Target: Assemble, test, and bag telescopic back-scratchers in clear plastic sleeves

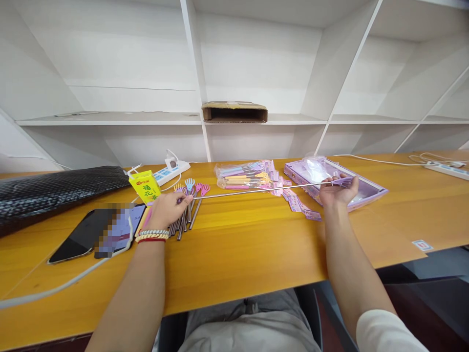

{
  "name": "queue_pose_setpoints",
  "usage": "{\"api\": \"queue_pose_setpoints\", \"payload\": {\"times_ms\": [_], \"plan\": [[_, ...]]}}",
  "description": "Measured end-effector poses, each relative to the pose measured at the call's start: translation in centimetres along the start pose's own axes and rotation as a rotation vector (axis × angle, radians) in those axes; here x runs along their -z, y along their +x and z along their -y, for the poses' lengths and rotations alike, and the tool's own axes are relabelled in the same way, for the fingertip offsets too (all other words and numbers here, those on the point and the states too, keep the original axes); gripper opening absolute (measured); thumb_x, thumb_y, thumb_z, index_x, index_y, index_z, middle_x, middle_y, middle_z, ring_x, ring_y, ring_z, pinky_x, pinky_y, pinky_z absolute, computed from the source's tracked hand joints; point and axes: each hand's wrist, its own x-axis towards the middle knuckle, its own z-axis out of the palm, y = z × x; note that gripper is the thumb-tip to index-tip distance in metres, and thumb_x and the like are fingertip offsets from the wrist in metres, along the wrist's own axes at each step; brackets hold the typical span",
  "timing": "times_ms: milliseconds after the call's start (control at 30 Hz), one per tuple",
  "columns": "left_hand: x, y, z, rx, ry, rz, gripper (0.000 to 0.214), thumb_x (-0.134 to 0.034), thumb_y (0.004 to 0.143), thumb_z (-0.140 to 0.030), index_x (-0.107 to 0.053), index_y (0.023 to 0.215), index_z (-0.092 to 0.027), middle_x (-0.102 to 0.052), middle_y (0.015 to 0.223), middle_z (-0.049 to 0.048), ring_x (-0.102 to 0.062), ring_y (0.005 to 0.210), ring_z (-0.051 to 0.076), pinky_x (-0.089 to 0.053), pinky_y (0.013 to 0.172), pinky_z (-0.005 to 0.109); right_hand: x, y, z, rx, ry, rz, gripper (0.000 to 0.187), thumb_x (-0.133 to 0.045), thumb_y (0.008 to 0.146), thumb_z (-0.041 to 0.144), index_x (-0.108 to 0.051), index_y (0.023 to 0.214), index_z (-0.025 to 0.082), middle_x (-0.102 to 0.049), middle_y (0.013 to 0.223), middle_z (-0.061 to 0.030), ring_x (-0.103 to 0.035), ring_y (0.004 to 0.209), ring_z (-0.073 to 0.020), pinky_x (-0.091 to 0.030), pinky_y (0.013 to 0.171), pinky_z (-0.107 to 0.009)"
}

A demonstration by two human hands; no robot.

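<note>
While left grip [168,209] and right grip [337,193] hold a scratcher [238,193], bag [219,174] of scratchers [244,179], purple box [370,200] holding plastic [317,169]

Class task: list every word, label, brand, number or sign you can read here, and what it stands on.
"菊花": yellow drink carton; the character after it is partly hidden.
Too small to read: the carton's red logo, print on the small cards.
Too blurred: phone screen, sticker on the table.
</note>
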Motion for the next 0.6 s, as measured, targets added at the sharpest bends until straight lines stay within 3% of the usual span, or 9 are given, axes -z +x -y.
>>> {"api": "queue_pose_setpoints", "payload": {"times_ms": [133,233,367,467,600], "plan": [[0.4,-0.2,-1.4,0.06,0.064,0.022,0.059,-0.025,0.081,-0.063,-0.068,0.075,-0.023,-0.064,0.068,0.007,-0.058,0.069,0.023,-0.03,0.054,0.028,-0.3,0.1,-1.0,0.13,-0.233,-0.021,0.039,-0.049,0.081,0.055,-0.046,0.069,0.018,-0.043,0.054,0.0065,-0.043,0.042,-0.0043,-0.037,0.038,-0.016],[0.5,-0.4,-3.8,-0.007,0.087,0.031,0.06,-0.027,0.079,-0.067,-0.065,0.072,-0.022,-0.063,0.065,0.0069,-0.058,0.069,0.024,-0.031,0.055,0.029,-0.9,-1.1,-3.2,0.173,-0.467,0.013,0.04,-0.057,0.075,0.055,-0.048,0.066,0.017,-0.047,0.05,0.0058,-0.04,0.037,-0.0047,-0.029,0.032,-0.016],[0.0,-1.0,-7.9,-0.106,0.124,0.055,0.058,-0.037,0.071,-0.072,-0.063,0.074,-0.02,-0.063,0.065,0.0077,-0.06,0.067,0.026,-0.037,0.06,0.031,-1.7,-4.9,-7.1,0.106,-0.753,0.277,0.041,-0.063,0.07,0.054,-0.051,0.057,0.016,-0.051,0.044,0.0032,-0.042,0.035,-0.0063,-0.031,0.034,-0.018],[-0.3,-1.5,-10.1,-0.125,0.173,0.07,0.049,-0.039,0.077,-0.062,-0.062,0.086,-0.019,-0.065,0.07,0.0103,-0.062,0.071,0.027,-0.041,0.063,0.034,-1.9,-7.9,-9.4,-0.032,-0.942,0.546,0.046,-0.06,0.071,0.056,-0.051,0.049,0.016,-0.05,0.04,0.0009,-0.042,0.034,-0.0075,-0.033,0.035,-0.02],[-0.1,-2.0,-11.5,-0.018,0.211,0.07,0.041,-0.041,0.079,-0.051,-0.057,0.097,-0.018,-0.065,0.071,0.0113,-0.063,0.072,0.029,-0.043,0.064,0.036,-2.0,-10.8,-11.4,-0.122,-0.924,0.617,0.051,-0.05,0.075,0.062,-0.049,0.05,0.018,-0.055,0.043,-0.0015,-0.043,0.033,-0.0092,-0.032,0.033,-0.022]]}}
